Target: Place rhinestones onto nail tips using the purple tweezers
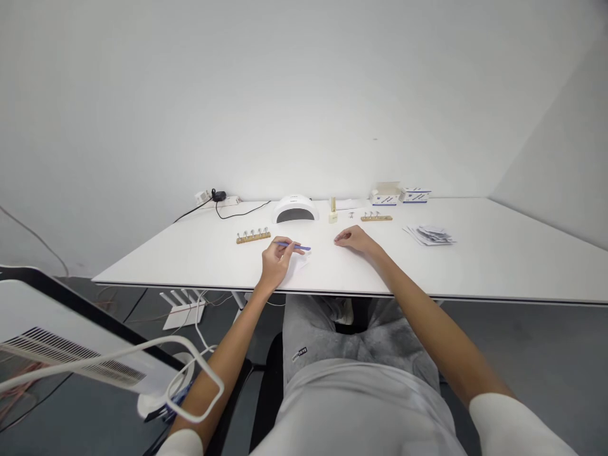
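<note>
In my left hand [275,261] is a slim blue tool [300,246], gripped between thumb and fingers and pointing right, low over the white table [223,269]. Just under its tip lies a small white paper piece [303,261]. My right hand [357,239] rests on the table to the right, fingers curled and pinched together; whether anything is between them is too small to see. Beyond the hands stand a white dome-shaped nail lamp [295,201] and a nail polish bottle [333,215] with a gold cap.
Wooden strips with metal pegs lie at left [254,237] and right [377,218]. A pile of silvery packets [431,235] is further right. Small boxes [386,195] stand by the wall. A power adapter [219,196] and cables sit at back left. A monitor [85,342] is at lower left.
</note>
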A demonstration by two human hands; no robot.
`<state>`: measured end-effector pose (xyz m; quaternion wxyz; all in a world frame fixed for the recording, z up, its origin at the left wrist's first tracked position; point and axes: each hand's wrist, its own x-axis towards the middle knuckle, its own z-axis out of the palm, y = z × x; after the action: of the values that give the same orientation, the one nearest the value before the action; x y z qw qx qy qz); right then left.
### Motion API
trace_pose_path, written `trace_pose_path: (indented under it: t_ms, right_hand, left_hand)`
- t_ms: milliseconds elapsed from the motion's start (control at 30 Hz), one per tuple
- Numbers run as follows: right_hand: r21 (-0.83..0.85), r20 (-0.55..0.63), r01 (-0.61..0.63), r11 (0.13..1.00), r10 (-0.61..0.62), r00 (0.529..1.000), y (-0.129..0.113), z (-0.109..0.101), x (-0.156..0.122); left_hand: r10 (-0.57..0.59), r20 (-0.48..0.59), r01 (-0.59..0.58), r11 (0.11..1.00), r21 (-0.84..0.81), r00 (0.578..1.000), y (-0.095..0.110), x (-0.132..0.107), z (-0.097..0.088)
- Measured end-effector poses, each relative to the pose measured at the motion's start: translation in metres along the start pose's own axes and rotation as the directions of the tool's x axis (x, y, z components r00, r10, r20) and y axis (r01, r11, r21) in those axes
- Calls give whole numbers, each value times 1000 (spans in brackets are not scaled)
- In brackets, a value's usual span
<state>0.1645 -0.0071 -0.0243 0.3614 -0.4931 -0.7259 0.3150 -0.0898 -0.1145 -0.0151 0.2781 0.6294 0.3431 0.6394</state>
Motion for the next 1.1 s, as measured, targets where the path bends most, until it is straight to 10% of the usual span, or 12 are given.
trace_pose_path:
  t_ms: [400, 733, 933, 1100]
  right_hand:
    - [107, 22, -7, 994, 5, 1000, -1, -7, -2]
    - [-90, -390, 184, 979, -204, 898, -39, 0, -12]
    - [-203, -5, 198, 959, -203, 979, -79, 51, -11]
    - [-414, 243, 141, 899, -40, 969, -93, 90, -6]
  left_hand:
    - [-43, -28, 41, 997, -70, 999, 2, 2, -2]
    - [-343, -47, 277, 826, -491, 938, -18, 18, -24]
    - [-243, -342, 130, 938, -322, 908, -23, 21, -29]
    - [-56, -308, 51, 998, -24, 950, -11, 17, -31]
